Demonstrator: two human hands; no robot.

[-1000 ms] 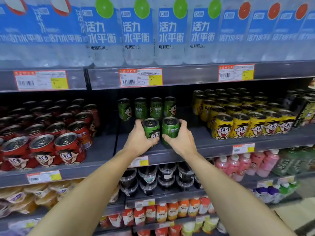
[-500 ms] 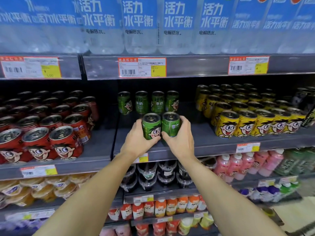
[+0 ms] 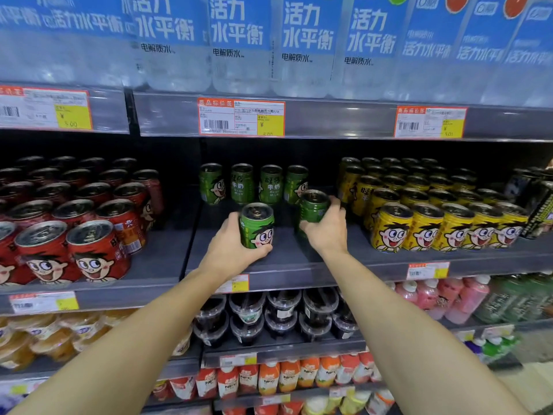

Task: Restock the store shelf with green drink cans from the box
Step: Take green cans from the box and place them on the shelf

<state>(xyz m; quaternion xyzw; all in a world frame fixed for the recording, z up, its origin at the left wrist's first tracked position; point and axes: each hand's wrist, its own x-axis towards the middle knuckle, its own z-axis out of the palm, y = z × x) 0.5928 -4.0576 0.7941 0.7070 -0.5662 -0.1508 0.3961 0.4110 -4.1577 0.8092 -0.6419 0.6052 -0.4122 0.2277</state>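
My left hand grips a green can with a cartoon face, upright over the grey shelf near its front. My right hand grips a second green can, held further back and to the right, close to the back row. That back row of several green cans stands deep on the same shelf. The box is not in view.
Red cans fill the shelf section to the left and yellow cans the section to the right. Large water bottles stand on the shelf above. Cups, pouches and bottles fill the lower shelves.
The two cans, held side by side before, have moved apart. My right hand has carried its can right and deeper into the shelf; my left hand keeps its can near the front.
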